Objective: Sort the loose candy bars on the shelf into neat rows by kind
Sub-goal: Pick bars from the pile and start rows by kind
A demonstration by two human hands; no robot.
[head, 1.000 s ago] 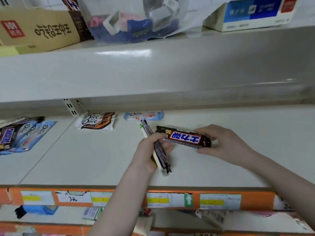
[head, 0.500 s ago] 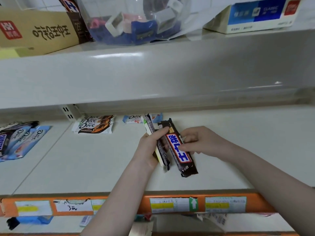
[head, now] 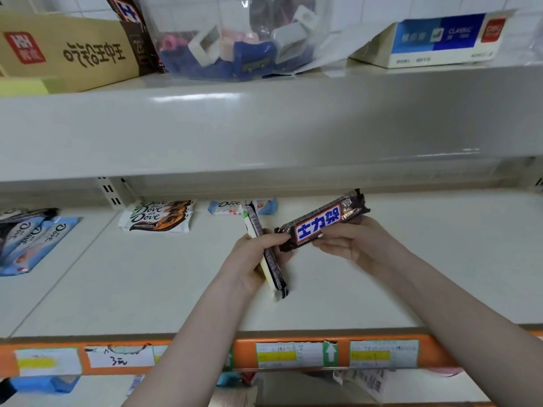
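A Snickers bar (head: pixel 321 221) is pinched by the right hand (head: pixel 349 242); beside it, two bars (head: pixel 269 257) are gripped edge-on in the left hand (head: pixel 252 259).

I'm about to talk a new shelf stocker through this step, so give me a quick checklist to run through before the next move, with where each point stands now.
1. Right hand holds the Snickers bar securely: ok.
2. Left hand grips its bundle of bars: ok.
3. Kinds in that bundle match the Snickers: cannot tell, seen edge-on.
4. Bare shelf space for a row: ok.
5. Brown Dove stack tidy: ok.
6. Blue Dove pile at left sorted: not ok, loose and fanned.
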